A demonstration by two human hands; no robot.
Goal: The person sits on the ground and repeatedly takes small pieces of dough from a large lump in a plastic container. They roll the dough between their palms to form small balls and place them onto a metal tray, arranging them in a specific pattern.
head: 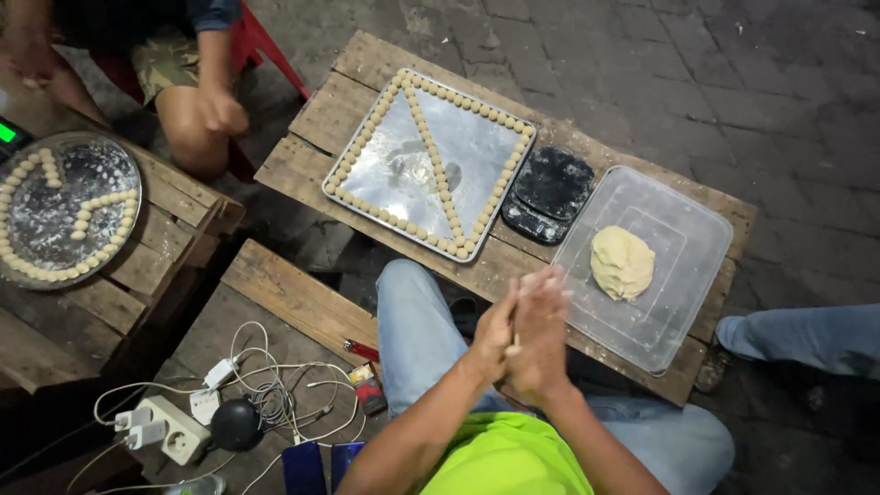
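My left hand (495, 332) and my right hand (543, 335) are pressed palm to palm in front of me, with a small piece of pale dough just showing between them. They hover over the near edge of a wooden pallet table (302, 170). A clear plastic tub (683, 293) beside my right hand holds a lump of pale dough (622, 262). Farther out lies a square metal tray (394, 179) with small dough balls (431, 151) lined along its edges and one diagonal. A black kitchen scale (550, 193) sits between tray and tub.
At the left, another person (197, 82) sits by a round metal tray (37, 215) of dough balls on a second pallet. A power strip (174, 433), chargers, tangled white cables and phones lie on a low pallet by my left knee. Someone's jeans-clad leg (807, 335) is at the right.
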